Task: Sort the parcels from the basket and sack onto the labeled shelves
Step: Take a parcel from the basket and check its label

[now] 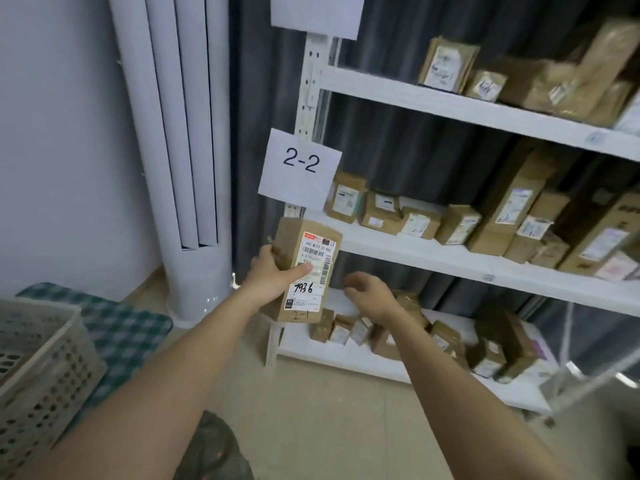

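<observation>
Head view: the left hand [273,271] grips a tall brown cardboard parcel [304,268] with a white shipping label, thumb across the label and fingers curled round the far side, holding it upright in front of the white metal shelf post [308,98]. Handwriting on the parcel reads "7936" and, lower down, what looks like "2-1". The right hand [370,296] hovers just beside it, fingers loosely curled and holding nothing.

Likely slip: the white paper sign marked 2-2 [301,168] hangs right above the parcel, so it could be put on the middle white shelf board [381,244] instead of the bottom white shelf board [346,358], if the scribble does mean 2-1. A one-handed hold on a tall box could also let it tip.

Room: the bottom shelf's left end is crowded with small brown boxes [341,329], with bare board only along the front edge. The middle shelf shows an open strip in front of its row. A pale perforated plastic basket [41,358] sits well apart at lower left.
</observation>
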`<state>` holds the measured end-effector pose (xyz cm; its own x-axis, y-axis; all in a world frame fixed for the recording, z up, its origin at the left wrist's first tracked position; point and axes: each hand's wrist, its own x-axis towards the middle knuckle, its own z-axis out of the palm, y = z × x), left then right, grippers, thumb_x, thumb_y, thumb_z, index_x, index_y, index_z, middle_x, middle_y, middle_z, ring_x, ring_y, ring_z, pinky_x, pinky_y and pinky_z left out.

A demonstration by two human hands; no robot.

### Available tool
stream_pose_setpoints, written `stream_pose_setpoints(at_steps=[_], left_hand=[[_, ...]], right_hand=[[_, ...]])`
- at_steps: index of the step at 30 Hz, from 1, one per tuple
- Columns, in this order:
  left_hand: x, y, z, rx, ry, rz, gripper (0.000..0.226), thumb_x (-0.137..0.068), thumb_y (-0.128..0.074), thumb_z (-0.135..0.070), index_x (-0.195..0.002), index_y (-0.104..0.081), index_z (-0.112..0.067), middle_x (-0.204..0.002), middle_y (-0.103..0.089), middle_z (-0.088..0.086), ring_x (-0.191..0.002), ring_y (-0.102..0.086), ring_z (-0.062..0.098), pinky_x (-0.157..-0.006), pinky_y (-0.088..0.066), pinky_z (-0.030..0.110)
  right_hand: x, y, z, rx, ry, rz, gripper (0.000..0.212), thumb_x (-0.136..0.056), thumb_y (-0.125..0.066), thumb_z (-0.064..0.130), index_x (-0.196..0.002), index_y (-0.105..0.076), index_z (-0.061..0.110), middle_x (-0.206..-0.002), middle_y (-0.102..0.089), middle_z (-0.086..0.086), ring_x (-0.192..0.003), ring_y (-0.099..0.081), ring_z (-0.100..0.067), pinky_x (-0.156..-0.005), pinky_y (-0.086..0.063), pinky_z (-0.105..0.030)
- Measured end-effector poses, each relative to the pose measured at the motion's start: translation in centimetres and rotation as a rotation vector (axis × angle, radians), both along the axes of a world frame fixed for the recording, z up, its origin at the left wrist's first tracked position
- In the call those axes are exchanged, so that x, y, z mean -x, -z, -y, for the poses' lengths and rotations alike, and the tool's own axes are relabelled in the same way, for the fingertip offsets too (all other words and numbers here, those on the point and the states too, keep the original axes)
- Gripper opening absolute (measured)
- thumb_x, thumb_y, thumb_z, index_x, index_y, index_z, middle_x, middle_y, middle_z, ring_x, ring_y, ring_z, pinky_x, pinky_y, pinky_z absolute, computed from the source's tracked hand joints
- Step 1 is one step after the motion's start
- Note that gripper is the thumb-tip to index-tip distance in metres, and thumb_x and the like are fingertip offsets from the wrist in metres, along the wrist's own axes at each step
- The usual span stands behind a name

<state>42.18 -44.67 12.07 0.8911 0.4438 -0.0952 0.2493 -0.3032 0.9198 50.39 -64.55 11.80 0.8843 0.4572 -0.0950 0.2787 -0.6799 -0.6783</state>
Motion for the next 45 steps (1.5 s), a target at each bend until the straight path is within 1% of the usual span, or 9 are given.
stream_pose_setpoints(at_steps=[6, 11, 16, 21, 30, 34, 36, 41, 45], left_hand=[[-8.5, -10.3, 5.5, -0.122, 0.053, 0.215, 0.082, -0.077, -0.073, -0.050, -0.138, -0.029, -0.019, -0.134, -0.047, 0.002, -0.121, -0.051, 0.022, -0.096, -0.048, 0.040], [-14.6, -19.8, 7.1, -0.199, 0.045, 0.405, 0.087, -0.078, -0.071, -0.052, -0.143, -0.025, -0.017, -0.141, -0.042, 0.003, -0.127, -0.047, 0.024, -0.100, -0.044, 0.043], [-21.0, -27.3, 6.8, -0.260, 0.020, 0.551, 0.085, -0.078, -0.069, -0.056, -0.143, -0.026, -0.020, -0.141, -0.044, 0.003, -0.126, -0.049, 0.025, -0.098, -0.048, 0.044], [-28.8, -32.0, 4.4, -0.284, -0.014, 0.632, 0.085, -0.078, -0.067, -0.059, -0.142, -0.026, -0.020, -0.138, -0.044, 0.004, -0.124, -0.050, 0.026, -0.099, -0.048, 0.047], [-42.3, -33.0, 0.0, -0.271, 0.031, 0.600, 0.097, -0.074, -0.064, -0.067, -0.147, -0.020, -0.022, -0.146, -0.040, 0.005, -0.130, -0.046, 0.029, -0.103, -0.043, 0.053], [-47.0, -30.8, -0.1, -0.299, 0.065, 0.531, 0.119, -0.048, -0.048, -0.091, -0.149, -0.014, -0.036, -0.149, -0.040, 0.003, -0.129, -0.049, 0.030, -0.099, -0.046, 0.055], [-49.5, -30.4, -1.1, -0.344, 0.037, 0.536, 0.112, -0.050, -0.041, -0.090, -0.147, -0.020, -0.037, -0.146, -0.045, 0.002, -0.125, -0.054, 0.028, -0.096, -0.049, 0.054], [-50.1, -30.2, -1.3, -0.428, 0.017, 0.522, 0.073, -0.078, -0.066, -0.052, -0.139, -0.038, -0.022, -0.138, -0.054, -0.001, -0.120, -0.057, 0.023, -0.095, -0.051, 0.048], [-50.8, -30.0, -0.6, -0.461, -0.033, 0.494, 0.046, -0.088, -0.066, -0.031, -0.129, -0.049, -0.018, -0.129, -0.061, 0.000, -0.113, -0.062, 0.021, -0.091, -0.053, 0.041]], right_hand=[[-6.5, -8.8, 5.5, -0.039, 0.106, 0.248, 0.031, -0.098, -0.050, 0.018, -0.127, -0.061, 0.016, -0.132, -0.060, -0.002, -0.112, -0.058, -0.018, -0.087, -0.046, -0.026], [-11.6, -17.6, 6.9, -0.003, 0.187, 0.539, 0.029, -0.095, -0.051, 0.017, -0.121, -0.064, 0.018, -0.124, -0.062, -0.002, -0.107, -0.061, -0.021, -0.092, -0.052, -0.037], [-17.4, -25.6, 6.9, 0.086, 0.221, 0.790, 0.026, -0.095, -0.052, 0.016, -0.118, -0.065, 0.018, -0.119, -0.061, -0.004, -0.102, -0.059, -0.023, -0.079, -0.050, -0.032], [-24.6, -30.4, 5.9, 0.264, 0.234, 0.931, 0.030, -0.096, -0.046, 0.017, -0.122, -0.062, 0.017, -0.123, -0.061, -0.007, -0.107, -0.057, -0.026, -0.082, -0.048, -0.033], [-36.1, -32.9, 1.8, 0.368, 0.222, 0.948, 0.028, -0.099, -0.049, 0.022, -0.123, -0.061, 0.016, -0.128, -0.057, -0.008, -0.106, -0.058, -0.025, -0.086, -0.051, -0.032], [-39.9, -32.6, 1.6, 0.322, 0.222, 0.923, 0.031, -0.097, -0.051, 0.025, -0.127, -0.059, 0.019, -0.134, -0.054, -0.006, -0.112, -0.055, -0.024, -0.087, -0.050, -0.033], [-41.3, -32.6, 1.7, 0.320, 0.217, 0.921, 0.032, -0.098, -0.051, 0.025, -0.128, -0.058, 0.019, -0.136, -0.053, -0.006, -0.116, -0.053, -0.025, -0.090, -0.050, -0.035], [-43.4, -32.2, 1.5, 0.271, 0.193, 0.910, 0.032, -0.097, -0.052, 0.024, -0.128, -0.058, 0.019, -0.137, -0.052, -0.007, -0.116, -0.053, -0.026, -0.091, -0.047, -0.036], [-43.8, -32.2, 1.3, 0.231, 0.189, 0.904, 0.031, -0.096, -0.053, 0.026, -0.127, -0.060, 0.020, -0.137, -0.053, -0.006, -0.114, -0.055, -0.024, -0.092, -0.050, -0.036]])
